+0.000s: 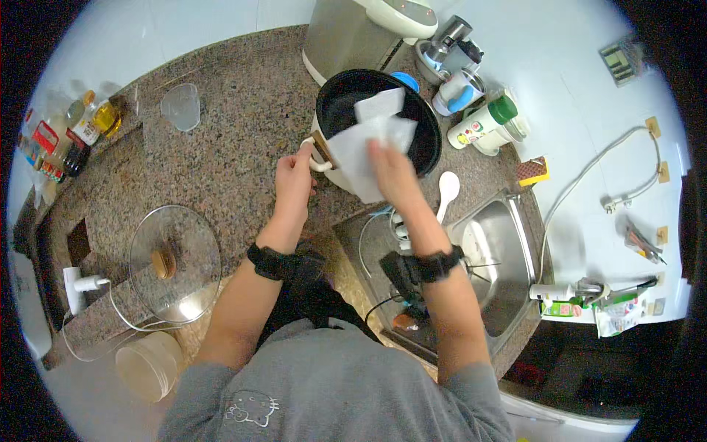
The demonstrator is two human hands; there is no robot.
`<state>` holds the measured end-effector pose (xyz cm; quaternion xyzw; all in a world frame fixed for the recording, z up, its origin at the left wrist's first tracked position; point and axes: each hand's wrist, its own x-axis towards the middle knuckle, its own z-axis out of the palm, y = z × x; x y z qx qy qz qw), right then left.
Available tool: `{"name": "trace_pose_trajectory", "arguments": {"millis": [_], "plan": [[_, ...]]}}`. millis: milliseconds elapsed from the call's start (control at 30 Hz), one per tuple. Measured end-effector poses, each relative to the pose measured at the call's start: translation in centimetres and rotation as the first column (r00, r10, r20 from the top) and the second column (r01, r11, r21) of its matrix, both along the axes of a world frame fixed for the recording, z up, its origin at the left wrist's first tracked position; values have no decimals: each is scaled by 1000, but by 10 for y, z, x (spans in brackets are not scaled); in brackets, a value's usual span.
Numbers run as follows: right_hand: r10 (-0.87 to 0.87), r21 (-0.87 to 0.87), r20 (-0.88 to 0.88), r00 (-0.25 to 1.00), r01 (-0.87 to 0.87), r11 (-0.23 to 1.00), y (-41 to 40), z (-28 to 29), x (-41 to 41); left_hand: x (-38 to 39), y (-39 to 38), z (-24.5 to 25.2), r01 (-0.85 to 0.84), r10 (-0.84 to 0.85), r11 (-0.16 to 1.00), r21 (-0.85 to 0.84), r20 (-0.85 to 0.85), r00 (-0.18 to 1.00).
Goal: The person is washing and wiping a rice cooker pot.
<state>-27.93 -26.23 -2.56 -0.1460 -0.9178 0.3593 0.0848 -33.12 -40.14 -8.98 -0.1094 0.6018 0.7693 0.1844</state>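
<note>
My left hand [294, 185] grips the cream side handle [320, 165] of a deep pot [339, 96] with a black interior. The pot leans on the granite countertop, its mouth facing me. In my right hand [395, 175], blurred by motion, is a white paper towel [356, 152] spread across the near rim and part of the opening. One folded flap of white paper [381, 104] shows against the dark inside wall. The pot's far handle cannot be seen. A white spoon [449, 187] lies just right of the pot.
Right of me is a stainless-steel sink [491, 265]. A glass lid [190, 243] with a wooden knob lies at left, near the counter's front edge. Behind the pot stands a large grey appliance [353, 38]; cups and a green-lidded bottle [480, 122] stand beside it. Sauce bottles [83, 127] fill the far left.
</note>
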Motion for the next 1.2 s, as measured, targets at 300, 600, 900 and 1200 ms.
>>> {"name": "trace_pose_trajectory", "arguments": {"millis": [300,600,900,1200], "plan": [[233,133,91,968,-244,961,-33,-20,-52,-18,33,-28,-141,168,968,209,-118,979],[375,588,493,785,-618,522,60,-4,11,-11,40,-13,-260,263,964,49,-68,962],[344,502,818,461,-864,-37,119,5,-20,-18,32,-15,-156,143,983,-97,-136,980],[468,224,876,120,-959,-173,117,-10,-46,-17,36,-33,-160,121,977,-140,-254,960]]}}
